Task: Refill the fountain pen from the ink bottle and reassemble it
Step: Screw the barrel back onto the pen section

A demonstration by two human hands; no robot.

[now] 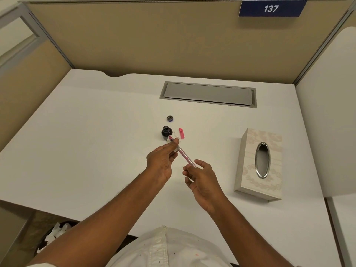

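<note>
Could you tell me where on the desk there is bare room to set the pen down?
Bare desk left of the bottle, and between the pink cap and tissue box. Crowded around the bottle, lid and pink cap.

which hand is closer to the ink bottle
Left. The left hand pinches the pen next to the ink bottle; the right hand holds its rear end, farther back.

White counter [86, 135] spreads around the left hand [162, 160] and right hand [204, 182]. Beyond them, a grey hatch [208, 94] lies flush. Tan partitions [154, 39] stand further out and leftward, with a blue sign [271, 8] reading 137 high beyond the right hand. A bin [54, 237] sits low, left of the left hand.
</note>
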